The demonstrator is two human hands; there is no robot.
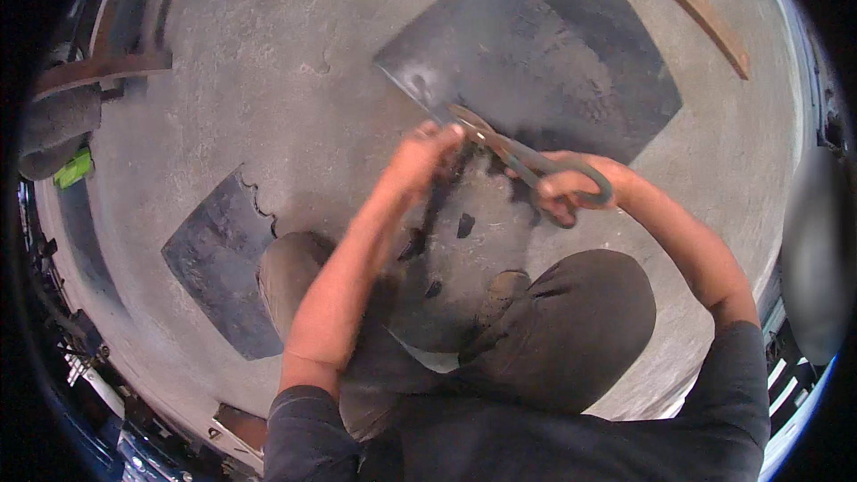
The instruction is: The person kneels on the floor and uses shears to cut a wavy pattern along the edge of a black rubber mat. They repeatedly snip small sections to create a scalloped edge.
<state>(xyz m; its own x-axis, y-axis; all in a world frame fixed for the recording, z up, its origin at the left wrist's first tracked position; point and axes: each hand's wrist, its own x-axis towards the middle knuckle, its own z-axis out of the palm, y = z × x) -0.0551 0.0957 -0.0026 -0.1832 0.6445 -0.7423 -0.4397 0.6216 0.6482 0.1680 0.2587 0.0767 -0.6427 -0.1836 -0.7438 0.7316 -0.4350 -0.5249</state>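
Observation:
A large dark flexible sheet point(571, 54) lies on the concrete floor, its near corner beside my hands. My right hand point(562, 192) grips a large pair of metal shears point(522, 161), fingers in and around the handles, with the blades angled up-left at the sheet's edge. My left hand point(433, 147) has its fingers closed on that edge, just left of the blades. Small dark scraps point(464, 225) lie on the floor below my hands. A smaller dark piece point(210, 277) with a notched, scalloped edge lies to the left, beside my bent knee.
A wooden strip point(687, 9) lies at the upper right. At the left are a rusty bar point(107, 67), a grey bundle point(67, 116) and a bright green object point(73, 167). My knees point(580, 321) fill the lower middle. Vehicle-like parts and mixed clutter line the lower-left rim.

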